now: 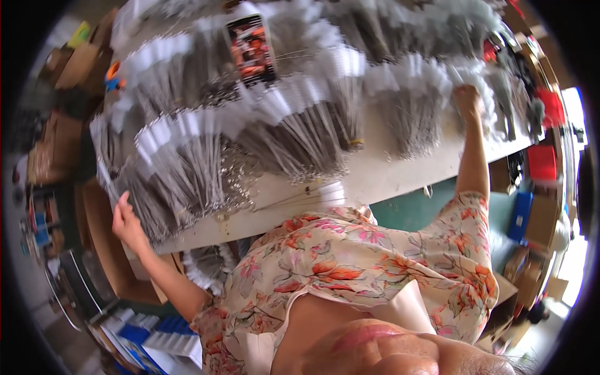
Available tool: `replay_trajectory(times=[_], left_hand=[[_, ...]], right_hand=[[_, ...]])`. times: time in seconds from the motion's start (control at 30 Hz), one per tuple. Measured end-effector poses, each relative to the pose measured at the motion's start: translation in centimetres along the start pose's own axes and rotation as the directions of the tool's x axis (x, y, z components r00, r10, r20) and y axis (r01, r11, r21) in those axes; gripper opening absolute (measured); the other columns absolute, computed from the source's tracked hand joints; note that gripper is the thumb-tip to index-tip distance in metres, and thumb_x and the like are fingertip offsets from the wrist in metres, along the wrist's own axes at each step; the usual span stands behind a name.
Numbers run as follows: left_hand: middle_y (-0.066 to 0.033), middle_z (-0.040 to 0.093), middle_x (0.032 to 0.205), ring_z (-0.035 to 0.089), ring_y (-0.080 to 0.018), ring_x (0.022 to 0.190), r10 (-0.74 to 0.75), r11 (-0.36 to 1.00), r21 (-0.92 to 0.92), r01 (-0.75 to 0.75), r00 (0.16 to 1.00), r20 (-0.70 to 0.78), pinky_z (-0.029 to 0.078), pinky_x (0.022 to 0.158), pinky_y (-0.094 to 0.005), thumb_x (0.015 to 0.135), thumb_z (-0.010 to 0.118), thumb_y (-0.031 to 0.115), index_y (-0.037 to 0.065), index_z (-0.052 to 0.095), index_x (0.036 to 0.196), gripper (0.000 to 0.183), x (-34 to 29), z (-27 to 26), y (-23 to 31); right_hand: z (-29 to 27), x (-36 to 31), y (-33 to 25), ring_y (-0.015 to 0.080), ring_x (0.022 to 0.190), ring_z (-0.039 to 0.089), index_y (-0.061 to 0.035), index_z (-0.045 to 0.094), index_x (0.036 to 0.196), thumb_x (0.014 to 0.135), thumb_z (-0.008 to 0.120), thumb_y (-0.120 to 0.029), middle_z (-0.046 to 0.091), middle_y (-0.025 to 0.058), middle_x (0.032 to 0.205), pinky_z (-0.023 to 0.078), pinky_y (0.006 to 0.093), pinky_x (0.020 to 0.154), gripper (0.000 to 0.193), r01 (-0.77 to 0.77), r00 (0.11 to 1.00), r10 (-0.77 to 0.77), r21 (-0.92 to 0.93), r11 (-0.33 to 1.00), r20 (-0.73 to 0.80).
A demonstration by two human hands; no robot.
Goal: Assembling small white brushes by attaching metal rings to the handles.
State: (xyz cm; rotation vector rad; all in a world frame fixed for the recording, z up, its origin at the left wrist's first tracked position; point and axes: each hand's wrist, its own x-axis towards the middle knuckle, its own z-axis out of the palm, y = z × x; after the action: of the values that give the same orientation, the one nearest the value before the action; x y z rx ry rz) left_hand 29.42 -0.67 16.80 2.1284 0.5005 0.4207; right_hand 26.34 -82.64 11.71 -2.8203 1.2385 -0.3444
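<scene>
Bundles of wire-stemmed brushes (294,106) with pale bristles crowd the table (400,178). The left hand (129,228) is at its left edge beside the nearest bundles, fingers partly bent; whether they grip a stem I cannot tell. The right hand (467,100) is among the bristles toward the right end, fingers seemingly curled (blur hides whether anything is caught in them). Beyond the left edge stands an open cardboard box (103,237), its contents unclear; a red container (541,162) sits off to the right, its inside hidden

Metallic-looking brush stems (417,125), fuzzy bristles (409,78), smooth tabletop (375,172).
</scene>
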Motion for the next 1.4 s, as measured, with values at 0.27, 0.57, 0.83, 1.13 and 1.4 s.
replay_trajectory(times=[0.27,0.57,0.83,1.13,1.4], left_hand=[[0.0023,0.047,0.068,0.034,-0.0012,0.051,0.155,0.73,-0.68,0.07,0.952,0.264,0.023,0.042,-0.0165,0.093,0.048,0.02,-0.004,0.061,0.098,0.028,-5.4,2.6,5.4],[-0.0041,0.056,0.075,0.053,-0.0078,0.054,0.614,0.67,-0.679,-0.3,0.738,0.279,0.041,0.044,-0.0184,0.087,0.051,-0.001,0.001,0.056,0.11,0.024,-12.5,12.6,12.5],[-0.0141,0.05,0.099,0.062,-0.0196,0.075,0.815,0.431,-0.501,-0.75,0.562,-0.139,0.055,0.062,-0.0253,0.08,0.056,-0.006,-0.001,0.053,0.093,0.015,-12.1,11.7,12.8],[-0.0115,0.048,0.111,0.051,-0.0223,0.098,0.959,0.266,-0.295,-0.918,0.284,-0.018,0.047,0.08,-0.0324,0.068,0.074,0.005,0.004,0.063,0.104,0.037,-12.4,12.7,12.3],[-0.0201,0.027,0.138,0.036,-0.0347,0.123,0.863,0.449,-0.866,-0.221,0.358,0.356,0.034,0.097,-0.0455,0.061,0.077,0.049,0.002,0.021,0.138,0.106,-12.6,11.2,14.8]], right_hand=[[-11.9,-6.4,-11.8,0.0149,0.059,0.056,-0.008,0.066,0.089,0.089,0.048,-0.038,0.062,0.0055,0.073,0.045,0.0295,0.058,0.035,0.533,0.77,-0.208,0.429,0.729,-0.604],[-10.5,-30.4,-33.1,0.0238,0.11,0.049,-0.0026,0.053,0.113,0.091,0.044,-0.01,0.052,0.0126,0.111,0.043,0.0364,0.091,0.024,-0.387,0.514,-0.85,0.853,-0.35,-0.115],[-10.7,-29.4,-32.1,0.0188,0.098,0.052,-0.0032,0.061,0.105,0.088,0.055,-0.026,0.06,0.0111,0.094,0.045,0.033,0.083,0.029,0.226,0.497,-0.843,0.969,-0.103,-0.205],[-10.6,-29.0,-32.3,0.0099,0.06,0.052,-0.0037,0.056,0.089,0.094,0.045,-0.017,0.059,0.0012,0.079,0.049,0.0245,0.063,0.018,-0.861,0.414,-0.893,0.393,-0.322,0.176],[-13.5,-31.7,-30.7,0.014,0.07,0.059,0.0044,0.058,0.094,0.081,0.059,-0.001,0.06,0.0118,0.079,0.047,0.0272,0.062,0.014,0.105,0.218,-0.973,0.993,-0.057,-0.079]])
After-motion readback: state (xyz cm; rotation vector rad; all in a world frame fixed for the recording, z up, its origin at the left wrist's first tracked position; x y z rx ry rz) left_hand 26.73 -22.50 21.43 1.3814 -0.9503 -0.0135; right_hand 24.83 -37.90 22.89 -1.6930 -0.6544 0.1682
